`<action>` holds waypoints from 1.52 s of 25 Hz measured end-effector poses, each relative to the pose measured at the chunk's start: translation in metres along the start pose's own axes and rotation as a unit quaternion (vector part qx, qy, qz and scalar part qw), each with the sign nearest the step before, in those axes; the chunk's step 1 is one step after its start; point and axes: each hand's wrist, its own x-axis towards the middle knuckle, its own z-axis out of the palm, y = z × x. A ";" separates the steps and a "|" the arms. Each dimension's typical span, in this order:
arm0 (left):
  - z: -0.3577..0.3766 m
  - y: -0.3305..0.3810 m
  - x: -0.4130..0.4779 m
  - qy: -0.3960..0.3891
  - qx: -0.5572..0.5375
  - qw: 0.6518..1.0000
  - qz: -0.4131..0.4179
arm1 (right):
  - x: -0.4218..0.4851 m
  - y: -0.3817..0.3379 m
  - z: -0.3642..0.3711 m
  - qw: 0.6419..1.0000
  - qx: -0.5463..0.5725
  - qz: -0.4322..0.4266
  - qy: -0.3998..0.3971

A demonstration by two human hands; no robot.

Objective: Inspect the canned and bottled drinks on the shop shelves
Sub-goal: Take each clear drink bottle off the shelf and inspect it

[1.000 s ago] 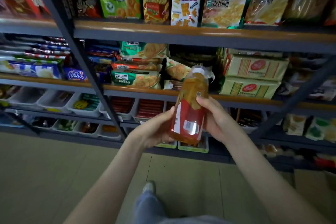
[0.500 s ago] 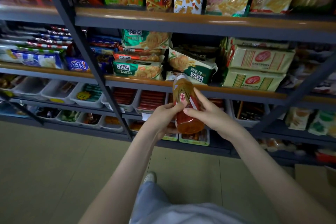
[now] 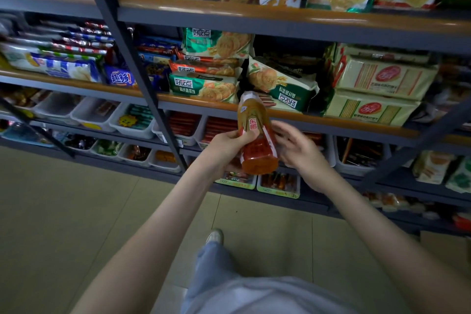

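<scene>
A plastic bottle (image 3: 256, 135) of amber drink with a red label and a clear cap cover is held upright in front of the middle shelf. My left hand (image 3: 226, 146) grips it from the left, thumb across the label. My right hand (image 3: 297, 148) hovers just right of the bottle with its fingers spread and loose, barely off the label. The bottle's base points toward me and its cap leans toward the shelf edge.
Grey metal shelving (image 3: 280, 20) with orange-edged boards fills the view, packed with biscuit packs (image 3: 204, 85) and cracker boxes (image 3: 374, 107). White bins (image 3: 89, 115) of small snacks line the lower rows. A slanted upright post (image 3: 132, 69) stands left of the hands. Tiled floor lies below.
The bottle came down and tilted away from me, its label turned. My right hand let go and opened beside it; my left hand keeps hold. The view dipped downward.
</scene>
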 end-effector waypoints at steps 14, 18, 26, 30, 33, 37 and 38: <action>-0.044 0.131 0.008 0.132 0.327 0.881 0.315 | 0.106 -0.134 0.002 0.988 0.032 -0.080 0.126; -0.064 0.220 -0.007 0.214 0.422 0.762 0.442 | 0.137 -0.221 -0.015 0.944 -0.020 -0.227 0.238; -0.133 0.404 0.001 0.222 0.349 0.579 0.703 | 0.193 -0.384 -0.096 0.731 -0.155 -0.521 0.412; -0.145 0.452 0.034 0.312 0.359 0.565 0.674 | 0.215 -0.395 -0.135 0.750 -0.183 -0.436 0.462; -0.137 0.475 0.051 0.302 0.375 0.594 0.645 | 0.231 -0.402 -0.153 0.769 -0.295 -0.288 0.488; -0.128 0.492 0.068 0.330 0.345 0.591 0.649 | 0.257 -0.423 -0.177 0.825 -0.298 -0.146 0.458; -0.127 0.493 0.072 0.339 0.342 0.586 0.652 | 0.262 -0.427 -0.183 0.826 -0.318 -0.114 0.452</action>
